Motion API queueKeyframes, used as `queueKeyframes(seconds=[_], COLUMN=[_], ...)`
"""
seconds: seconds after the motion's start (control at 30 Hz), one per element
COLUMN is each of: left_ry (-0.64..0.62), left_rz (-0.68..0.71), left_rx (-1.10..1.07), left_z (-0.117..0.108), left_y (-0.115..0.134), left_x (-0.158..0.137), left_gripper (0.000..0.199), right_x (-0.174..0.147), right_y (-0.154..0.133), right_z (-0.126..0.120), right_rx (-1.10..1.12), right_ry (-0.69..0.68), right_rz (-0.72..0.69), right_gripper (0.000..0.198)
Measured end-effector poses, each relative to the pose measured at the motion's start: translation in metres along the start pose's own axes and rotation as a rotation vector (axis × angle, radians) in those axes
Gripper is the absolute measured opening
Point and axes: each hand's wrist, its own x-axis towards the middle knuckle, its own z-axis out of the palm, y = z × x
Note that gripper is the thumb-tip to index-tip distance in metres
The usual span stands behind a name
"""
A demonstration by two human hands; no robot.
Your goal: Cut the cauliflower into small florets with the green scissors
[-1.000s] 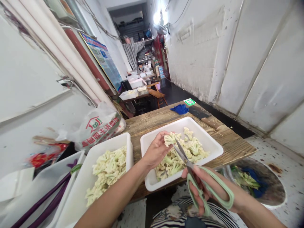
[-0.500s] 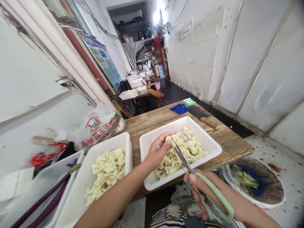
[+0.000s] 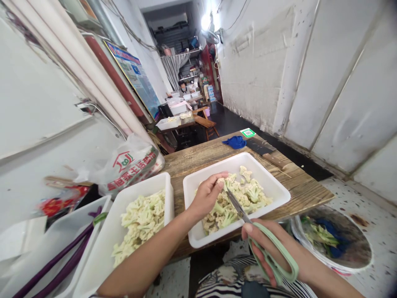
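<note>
My left hand (image 3: 208, 196) pinches a small cauliflower floret (image 3: 222, 181) between thumb and fingers, over a white tray (image 3: 282, 191). In my right hand (image 3: 263, 244) is a pair of scissors (image 3: 283, 250) with pale green handles, gripped through the loops. The blades point up and left, their tips at the floret by my left fingertips; they look nearly closed. Loose cauliflower florets (image 3: 252, 191) lie in the tray beneath. To the left, a second white tub (image 3: 169, 194) holds a heap of cut cauliflower (image 3: 145, 215).
A cleaver (image 3: 273, 160), a blue cloth (image 3: 235, 142) and a QR card (image 3: 248, 132) lie at the table's far right. A scrap bucket (image 3: 369, 256) stands on the floor at right. Purple stalks (image 3: 68, 265) fill a left bin, behind it a plastic bag (image 3: 130, 165). Someone sits far back.
The scissor handles have drawn together and my right fingers have tightened, closing the blades. My left hand stays almost in place with the floret.
</note>
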Motion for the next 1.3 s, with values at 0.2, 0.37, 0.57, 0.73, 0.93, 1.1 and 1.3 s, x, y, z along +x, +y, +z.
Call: queueKeyframes(seconds=[0.2, 0.37, 0.57, 0.73, 0.93, 1.1, 1.3], left_ry=[0.059, 0.18, 0.103, 0.124, 0.118, 0.08, 0.175], left_rz=[-0.237, -0.495, -0.549, -0.503, -0.434, -0.317, -0.185], left_rx=[-0.333, -0.623, -0.638, -0.591, -0.519, -0.433, -0.175], left_z=[-0.003, -0.008, 0.004, 0.009, -0.003, -0.014, -0.02], left_y=[-0.011, -0.013, -0.002, 0.017, 0.022, 0.017, 0.017], left_x=[0.007, 0.013, 0.004, -0.008, -0.023, -0.033, -0.037], left_gripper=[0.027, 0.015, 0.021, 0.024, 0.036, 0.038, 0.029], right_x=[0.005, 0.003, 0.032, 0.06, 0.075, 0.085, 0.093], right_y=[0.002, -0.002, -0.029, -0.045, -0.05, -0.057, -0.057], right_z=[-0.005, -0.014, -0.028, -0.023, -0.012, -0.004, 0.005], right_rx=[0.037, 0.188, -0.485, -0.673, -0.713, -0.78, -0.845], right_ry=[-0.029, -0.024, 0.399, 0.329, 0.26, 0.252, 0.282], right_rz=[-0.029, -0.132, -0.457, -0.592, -0.635, -0.641, -0.659], right_gripper=[0.051, 0.049, 0.031, 0.021, 0.022, 0.017, 0.011])
